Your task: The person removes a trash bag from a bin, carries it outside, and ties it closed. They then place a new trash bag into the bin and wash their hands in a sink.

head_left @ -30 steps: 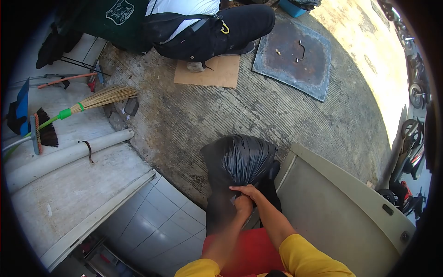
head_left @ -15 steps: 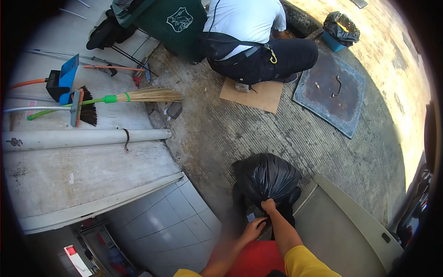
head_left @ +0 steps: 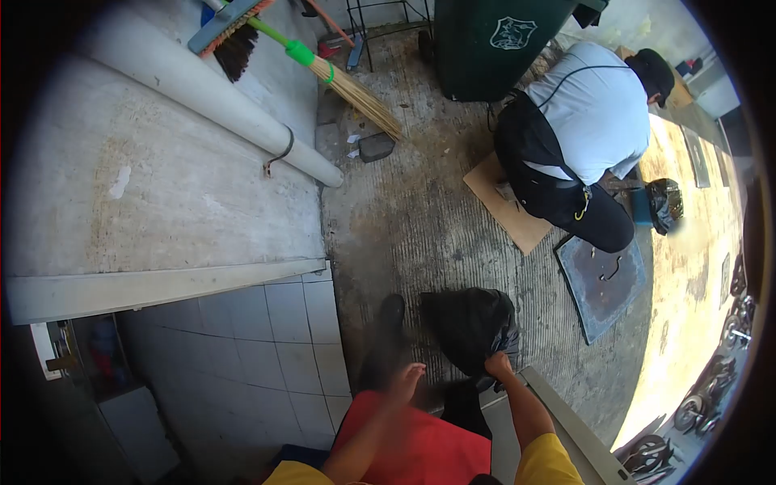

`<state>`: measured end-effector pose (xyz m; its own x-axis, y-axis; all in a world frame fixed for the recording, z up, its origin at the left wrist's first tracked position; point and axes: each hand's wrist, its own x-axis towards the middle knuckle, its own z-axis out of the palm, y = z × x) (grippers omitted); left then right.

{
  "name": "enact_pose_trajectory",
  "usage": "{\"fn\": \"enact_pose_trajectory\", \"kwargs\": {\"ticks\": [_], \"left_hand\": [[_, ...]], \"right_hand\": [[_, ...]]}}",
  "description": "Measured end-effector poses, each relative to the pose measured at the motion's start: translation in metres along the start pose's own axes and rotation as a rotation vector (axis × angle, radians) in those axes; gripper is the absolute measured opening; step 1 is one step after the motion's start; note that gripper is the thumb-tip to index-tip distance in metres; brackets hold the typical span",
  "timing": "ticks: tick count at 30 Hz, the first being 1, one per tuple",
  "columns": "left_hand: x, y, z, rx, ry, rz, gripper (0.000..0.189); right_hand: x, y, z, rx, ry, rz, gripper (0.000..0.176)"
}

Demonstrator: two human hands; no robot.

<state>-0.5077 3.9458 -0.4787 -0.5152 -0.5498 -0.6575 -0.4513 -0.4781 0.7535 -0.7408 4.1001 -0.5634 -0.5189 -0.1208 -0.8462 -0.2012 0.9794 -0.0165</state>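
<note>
A full black plastic bag hangs low over the ribbed concrete floor, in front of my legs. My right hand is closed round its gathered top at the lower right of the bag. Off to the left of the bag, my left hand is raised over the red cloth at my lap, apart from the bag. Its fingers look bent, and blur hides whether they hold anything. A dark shoe shows beyond that hand.
A person in a white shirt crouches on cardboard beside a metal plate. A green bin, broom and white pipe stand beyond. A beige panel is by my right arm.
The view has turned, shifting the crouching person and bin right. My left hand has come away from near the bag's neck. My right hand keeps its hold.
</note>
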Motion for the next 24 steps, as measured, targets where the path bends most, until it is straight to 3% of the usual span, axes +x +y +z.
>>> {"fn": "enact_pose_trajectory", "kwargs": {"ticks": [2, 3, 7, 14, 19, 21, 24], "left_hand": [[-0.001, -0.024, -0.01, -0.045, 0.035, -0.08, 0.021], [-0.001, -0.029, -0.01, -0.091, 0.059, -0.084, 0.021], [-0.002, -0.043, -0.01, -0.072, 0.031, -0.104, 0.027], [0.008, -0.054, -0.006, -0.077, 0.019, -0.102, 0.03], [0.014, -0.048, -0.015, -0.146, 0.037, -0.116, 0.025], [0.011, -0.047, -0.02, -0.171, 0.035, -0.103, 0.023], [0.009, -0.064, -0.021, -0.346, 0.064, -0.102, 0.02]], "right_hand": [[0.007, -0.04, -0.037, -0.06, -0.021, -0.011, 0.038], [0.013, -0.058, -0.047, -0.182, 0.016, -0.13, 0.041], [-0.025, -0.16, -0.079, -0.29, 0.073, -0.198, 0.041], [-0.091, -0.334, -0.138, -0.487, 0.117, -0.557, 0.042], [-0.084, -0.445, -0.122, -0.473, 0.097, -0.741, 0.04], [-0.054, -0.488, -0.105, -0.486, 0.145, -0.768, 0.031], [0.013, -0.516, -0.068, -0.477, 0.198, -0.646, 0.026]]}}
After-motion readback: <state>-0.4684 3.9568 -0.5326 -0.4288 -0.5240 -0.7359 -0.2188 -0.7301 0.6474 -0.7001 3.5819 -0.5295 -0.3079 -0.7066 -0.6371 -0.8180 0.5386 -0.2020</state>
